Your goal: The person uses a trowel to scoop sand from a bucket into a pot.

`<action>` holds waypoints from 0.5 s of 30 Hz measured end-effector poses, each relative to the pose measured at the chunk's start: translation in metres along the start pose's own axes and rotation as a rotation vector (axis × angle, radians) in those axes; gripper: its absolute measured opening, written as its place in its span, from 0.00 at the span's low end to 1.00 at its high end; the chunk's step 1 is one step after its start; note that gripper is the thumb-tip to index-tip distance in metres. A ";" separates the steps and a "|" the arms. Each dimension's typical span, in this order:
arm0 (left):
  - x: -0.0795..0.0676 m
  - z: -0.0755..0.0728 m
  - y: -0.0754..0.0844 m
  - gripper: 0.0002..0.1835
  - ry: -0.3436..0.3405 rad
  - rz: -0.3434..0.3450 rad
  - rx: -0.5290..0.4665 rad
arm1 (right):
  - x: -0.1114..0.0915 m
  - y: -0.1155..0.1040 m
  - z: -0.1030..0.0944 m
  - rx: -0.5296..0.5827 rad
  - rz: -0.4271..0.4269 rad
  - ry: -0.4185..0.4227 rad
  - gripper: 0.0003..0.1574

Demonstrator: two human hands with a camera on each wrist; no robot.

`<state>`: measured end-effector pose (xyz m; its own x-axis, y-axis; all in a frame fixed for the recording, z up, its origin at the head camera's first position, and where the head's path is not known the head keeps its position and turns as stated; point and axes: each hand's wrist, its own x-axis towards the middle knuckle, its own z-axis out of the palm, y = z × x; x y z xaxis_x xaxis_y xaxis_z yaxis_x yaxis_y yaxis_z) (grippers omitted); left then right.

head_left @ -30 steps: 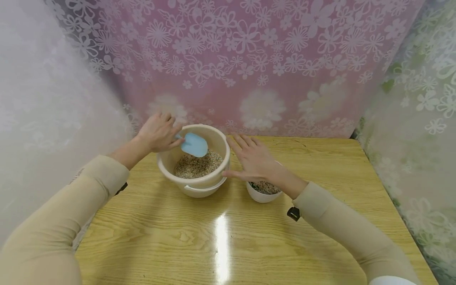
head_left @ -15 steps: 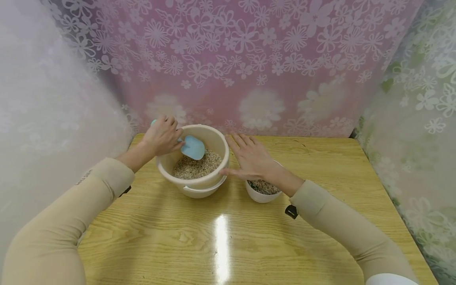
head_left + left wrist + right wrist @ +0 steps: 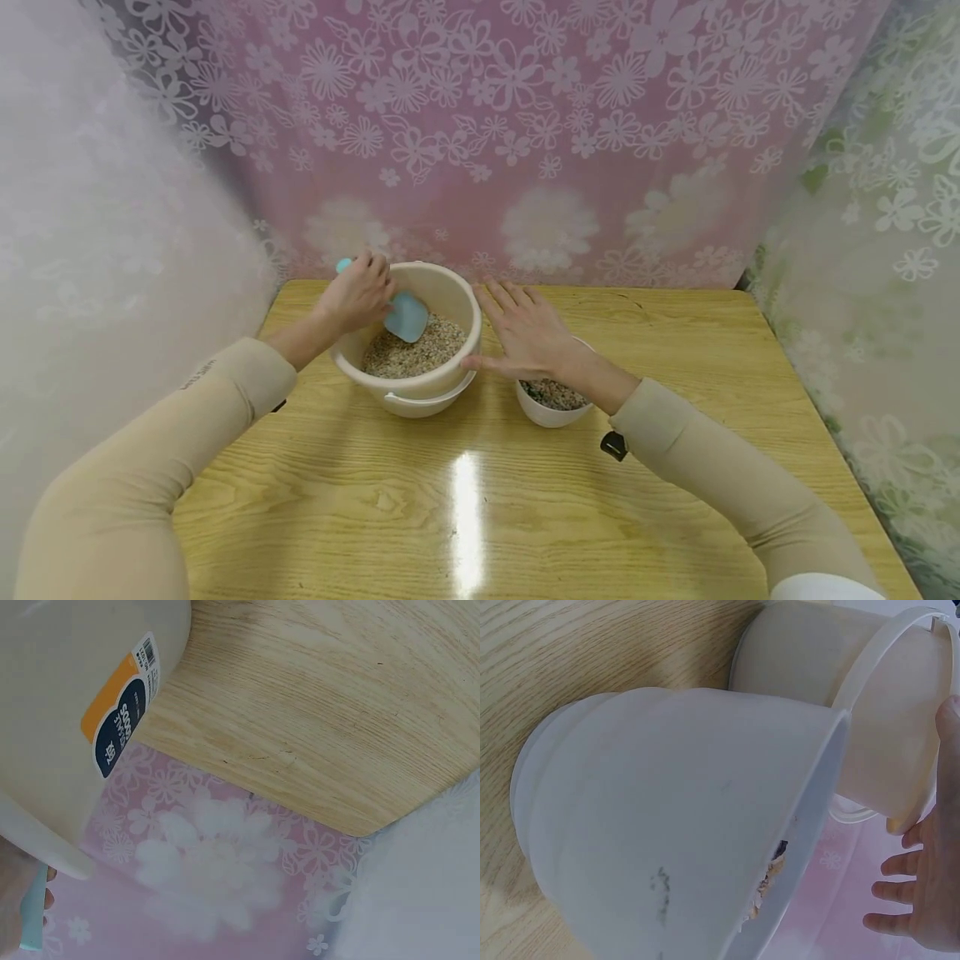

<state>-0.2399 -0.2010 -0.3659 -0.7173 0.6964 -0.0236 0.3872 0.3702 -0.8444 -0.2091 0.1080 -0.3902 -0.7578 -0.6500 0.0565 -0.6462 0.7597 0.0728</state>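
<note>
My left hand (image 3: pixel 358 293) grips the handle of a light blue scoop (image 3: pixel 407 318) over the left rim of a cream bucket (image 3: pixel 450 289). The scoop's blade points down at the coarse tan gravel (image 3: pixel 401 357) inside; its tip seems to meet the gravel. In the left wrist view only a bit of the scoop handle (image 3: pixel 32 911) shows beside the bucket. Fingers straight and spread, my right hand (image 3: pixel 527 332) touches the bucket's right rim. Below that wrist stands a white ridged pot (image 3: pixel 667 795) with mixed gravel (image 3: pixel 553 395), partly hidden by the forearm.
Everything stands on a yellow wood-grain table (image 3: pixel 375 500). A pink flowered curtain (image 3: pixel 480 167) hangs behind, with pale coverings at both sides. The bucket's white carrying handle (image 3: pixel 431 406) hangs down in front. A printed label (image 3: pixel 124 709) is on its outer wall.
My left hand has moved right and slightly down, bringing the scoop lower into the bucket and tilting it more steeply. My right hand has stayed at the rim.
</note>
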 end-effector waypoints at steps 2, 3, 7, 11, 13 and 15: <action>0.002 0.000 0.003 0.31 0.010 0.000 0.024 | 0.000 0.000 -0.001 0.001 -0.004 0.005 0.85; 0.004 0.000 0.004 0.31 0.014 0.001 0.030 | 0.000 0.000 -0.001 0.002 -0.006 0.007 0.85; 0.008 -0.001 0.008 0.31 0.013 -0.002 0.020 | -0.001 0.000 -0.001 0.006 -0.013 0.014 0.84; 0.011 -0.001 0.011 0.30 0.004 0.001 -0.025 | 0.000 0.000 -0.001 0.001 -0.005 0.000 0.83; 0.011 -0.001 0.012 0.29 -0.006 0.007 -0.050 | 0.000 0.000 -0.001 -0.001 -0.005 -0.004 0.83; 0.012 -0.001 0.013 0.29 -0.017 0.013 -0.069 | 0.000 0.000 -0.001 0.001 -0.007 -0.003 0.83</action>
<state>-0.2429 -0.1874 -0.3765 -0.7219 0.6906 -0.0438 0.4349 0.4036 -0.8049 -0.2089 0.1081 -0.3893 -0.7536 -0.6553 0.0527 -0.6515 0.7551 0.0726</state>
